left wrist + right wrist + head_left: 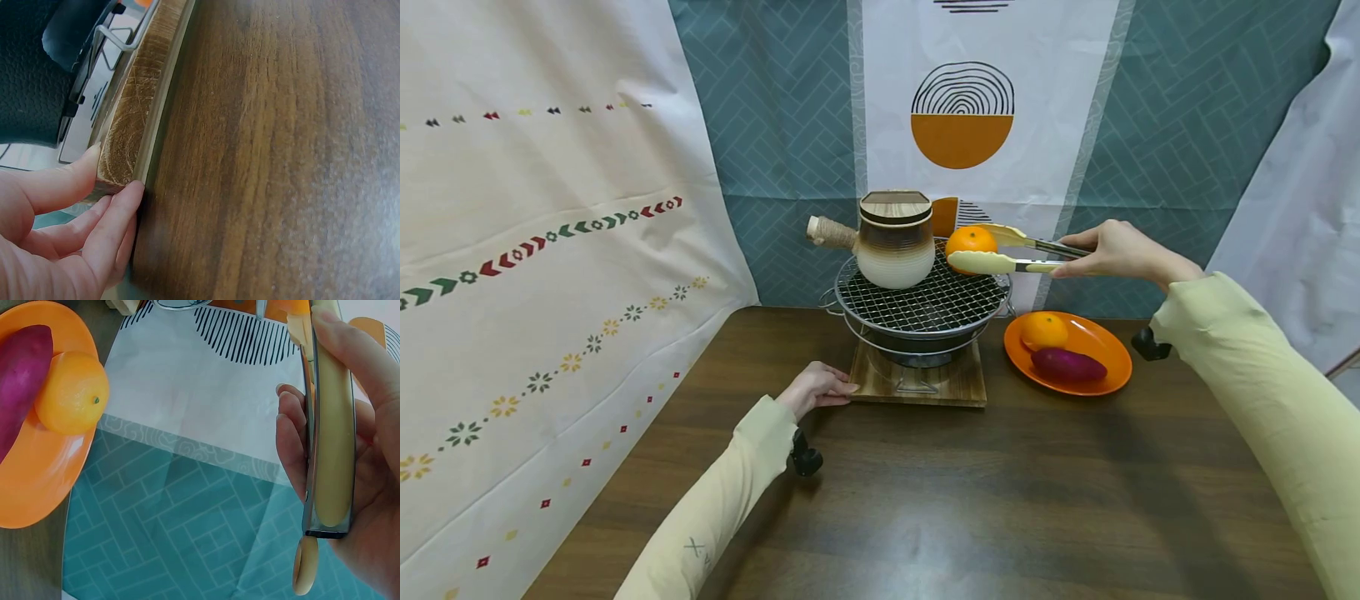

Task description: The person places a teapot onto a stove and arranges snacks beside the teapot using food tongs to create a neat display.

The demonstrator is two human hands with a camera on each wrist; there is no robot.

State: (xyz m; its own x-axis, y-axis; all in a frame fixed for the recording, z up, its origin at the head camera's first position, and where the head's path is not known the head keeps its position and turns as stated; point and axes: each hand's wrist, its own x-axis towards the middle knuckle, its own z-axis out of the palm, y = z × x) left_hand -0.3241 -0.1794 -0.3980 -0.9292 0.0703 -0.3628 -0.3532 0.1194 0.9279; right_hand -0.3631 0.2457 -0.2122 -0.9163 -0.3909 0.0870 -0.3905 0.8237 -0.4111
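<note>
My right hand (1123,252) grips a pair of cream-and-steel tongs (333,437). Between their pale tips is an orange (972,240), held at the right part of the round wire grill (925,304); whether it touches the mesh I cannot tell. A brown-and-cream teapot (895,254) with a wooden lid and a cord-wrapped handle stands on the mesh, left of the orange. At the front left corner of the wooden board (940,392) under the grill, my left hand (822,386) pinches the edge between thumb and fingers, as the left wrist view shows close up.
Right of the grill, an orange plate (1116,354) holds a second orange (1043,331) and a purple sweet potato (1069,365). A patterned curtain (790,150) hangs close behind the grill. Brown tabletop (1000,483) stretches in front of the board.
</note>
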